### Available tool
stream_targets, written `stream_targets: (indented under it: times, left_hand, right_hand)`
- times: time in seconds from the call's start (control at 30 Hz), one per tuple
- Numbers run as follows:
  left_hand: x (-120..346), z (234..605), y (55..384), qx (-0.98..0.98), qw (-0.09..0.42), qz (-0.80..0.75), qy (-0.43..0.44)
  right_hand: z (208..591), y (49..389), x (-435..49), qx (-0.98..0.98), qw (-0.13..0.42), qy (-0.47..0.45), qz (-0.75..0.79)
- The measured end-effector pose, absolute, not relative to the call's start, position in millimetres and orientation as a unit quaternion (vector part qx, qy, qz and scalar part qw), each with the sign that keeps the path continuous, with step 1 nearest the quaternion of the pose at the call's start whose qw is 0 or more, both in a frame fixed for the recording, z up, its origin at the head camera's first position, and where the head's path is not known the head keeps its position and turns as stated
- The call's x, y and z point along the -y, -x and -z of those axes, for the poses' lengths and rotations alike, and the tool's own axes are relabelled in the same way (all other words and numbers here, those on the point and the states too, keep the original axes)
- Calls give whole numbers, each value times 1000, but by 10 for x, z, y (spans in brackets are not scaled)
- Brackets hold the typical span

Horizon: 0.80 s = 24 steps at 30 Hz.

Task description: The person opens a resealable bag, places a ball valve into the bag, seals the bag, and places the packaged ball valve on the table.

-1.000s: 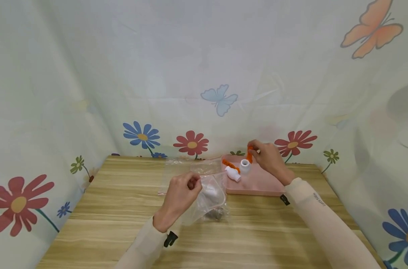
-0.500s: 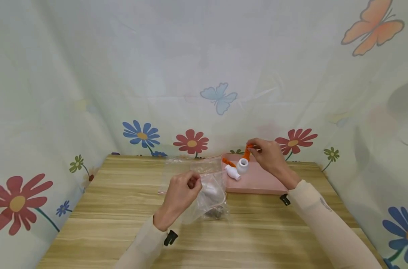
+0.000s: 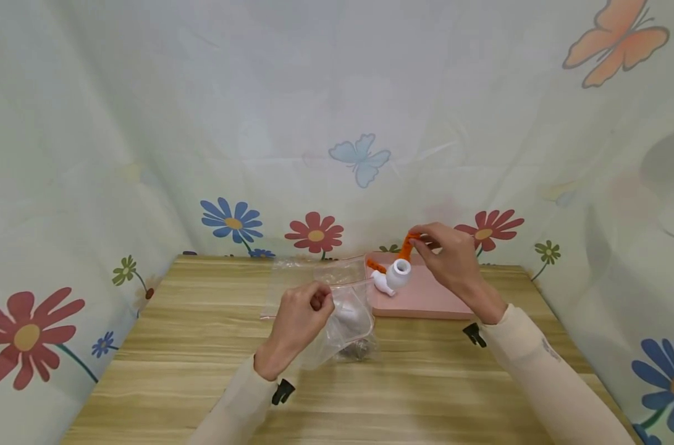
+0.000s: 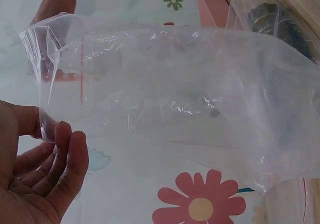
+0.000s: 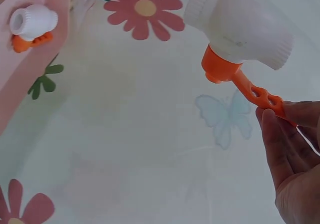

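My left hand (image 3: 300,321) pinches the edge of a clear zip-lock bag (image 4: 150,84), whose mouth has a red seal line. In the left wrist view the bag hangs spread from thumb and fingers. My right hand (image 3: 453,259) pinches the orange lever of a white plastic ball valve (image 5: 250,27) between thumb and fingertips. The valve's body hangs from the lever, above the pink tray (image 3: 425,300), one open end facing up. A second white ball valve (image 5: 36,22) with an orange lever lies in the tray, partly behind the held one in the head view.
Another clear bag (image 3: 283,290) lies flat on the wooden table (image 3: 214,371), left of the tray. Near the held bag sits a dark round item (image 4: 277,22) in clear plastic, its kind unclear. A flower-printed curtain (image 3: 259,123) stands behind the table.
My right hand has raised the ball valve by its lever and brought it slightly left, toward the bag; its body has tilted. The left hand keeps its hold on the bag, nearly still.
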<state>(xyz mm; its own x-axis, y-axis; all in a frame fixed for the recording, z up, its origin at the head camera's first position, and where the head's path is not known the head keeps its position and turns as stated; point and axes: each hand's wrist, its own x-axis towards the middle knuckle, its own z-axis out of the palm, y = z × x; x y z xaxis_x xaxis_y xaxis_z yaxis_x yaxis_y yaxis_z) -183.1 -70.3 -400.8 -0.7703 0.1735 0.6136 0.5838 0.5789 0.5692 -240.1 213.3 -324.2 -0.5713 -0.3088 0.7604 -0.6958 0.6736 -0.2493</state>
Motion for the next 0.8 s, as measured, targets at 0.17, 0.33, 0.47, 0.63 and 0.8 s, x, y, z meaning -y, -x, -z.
stream_targets:
  times: [0.17,0.33,0.47,0.63,0.8]
  left_hand:
    - [692,4003,1833,853,251,403,216]
    - [685,3989,1834,853,249,403,218]
    - [681,3971,1842,853,251,402,219]
    - [681,3957,1828,853,248,405,216]
    - [678,3963,1815,850,256,405,218]
  right_hand:
    - [3143,2273,-2081,830,371,-307,-282]
    - [3043,2155,-2017,814,382,-326,-291]
    - [2971,2070,-1957,803,384,-347,-295]
    - [2931,1973,-1887,799,381,-363,-293]
    - [2918,1899,-1822,786,376,-381,-310]
